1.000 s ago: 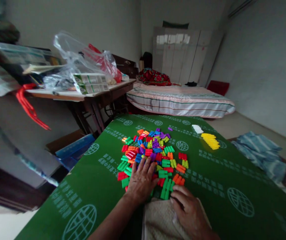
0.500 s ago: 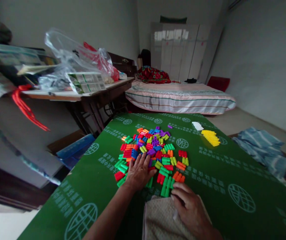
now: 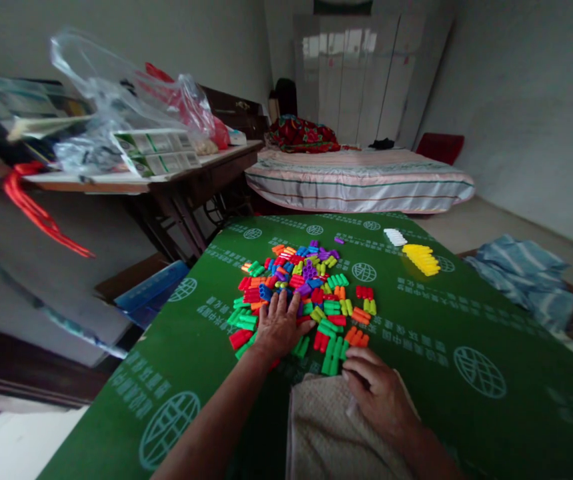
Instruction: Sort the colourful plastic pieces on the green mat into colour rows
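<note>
My left hand (image 3: 280, 328) lies palm down with fingers spread on the near left part of a pile of small coloured plastic tube pieces (image 3: 309, 270). Its fingertips touch pieces beside a blue cluster (image 3: 265, 292) and hide what lies beneath. My right hand (image 3: 379, 383) rests on a folded beige cloth (image 3: 323, 420) at the table's near edge, its fingers curled in. Those fingertips reach the side of some green pieces (image 3: 335, 357); whether anything is inside the curl is hidden.
White pieces (image 3: 395, 237) and a row of yellow pieces (image 3: 420, 259) lie apart at the far right of the green table (image 3: 406, 313). A side table (image 3: 139, 183) with plastic bags stands left. Behind are a bed (image 3: 361, 177) and, at right, blue striped fabric (image 3: 521, 277).
The camera view has tipped slightly downward. My left hand has slid a little forward into the pile, and the blue cluster has turned and shifted left. My right hand stays on the cloth.
</note>
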`<state>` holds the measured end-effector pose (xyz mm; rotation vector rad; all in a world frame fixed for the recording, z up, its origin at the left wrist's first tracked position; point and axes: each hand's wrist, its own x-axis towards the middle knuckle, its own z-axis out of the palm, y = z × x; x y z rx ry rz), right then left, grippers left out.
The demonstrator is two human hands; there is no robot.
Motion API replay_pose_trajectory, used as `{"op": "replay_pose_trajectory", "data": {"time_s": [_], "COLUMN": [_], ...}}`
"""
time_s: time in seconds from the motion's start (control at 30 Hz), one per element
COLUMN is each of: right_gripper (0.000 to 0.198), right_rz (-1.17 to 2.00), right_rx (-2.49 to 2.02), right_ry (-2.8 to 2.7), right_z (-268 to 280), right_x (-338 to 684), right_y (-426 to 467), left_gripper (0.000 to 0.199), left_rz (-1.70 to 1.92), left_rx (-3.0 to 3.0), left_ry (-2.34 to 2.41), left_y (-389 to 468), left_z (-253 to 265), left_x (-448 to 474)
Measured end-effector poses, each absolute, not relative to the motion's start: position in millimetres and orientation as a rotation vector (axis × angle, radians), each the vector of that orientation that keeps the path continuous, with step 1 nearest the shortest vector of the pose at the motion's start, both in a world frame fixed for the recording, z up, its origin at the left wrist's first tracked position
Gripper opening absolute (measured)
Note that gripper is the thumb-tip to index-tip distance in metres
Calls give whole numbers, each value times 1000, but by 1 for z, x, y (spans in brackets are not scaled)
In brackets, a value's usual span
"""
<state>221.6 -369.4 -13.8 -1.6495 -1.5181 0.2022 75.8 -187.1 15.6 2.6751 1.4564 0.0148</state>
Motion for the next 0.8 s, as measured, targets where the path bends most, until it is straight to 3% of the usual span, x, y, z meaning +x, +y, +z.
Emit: {"op": "replay_pose_trajectory", "data": {"time_s": [0.3, 0.6, 0.8], "right_gripper": [23, 22, 22], "right_rz": [246, 232, 214], "right_rx": [-1597, -1589, -1587], "right_ry": [-1492, -1471, -1476], "right_z": [-12, -13, -13], "right_x": [223, 222, 222], "right_y": [-368, -368, -368], "left_gripper": [85, 70, 71], "left_rz": [-46, 28, -22], "left_rx": [2610, 2732, 2756], "left_ry": [1478, 1356, 1212], "left_y": [-168, -180, -186], "left_z": [19, 36, 26], "left_x": [86, 104, 106]}}
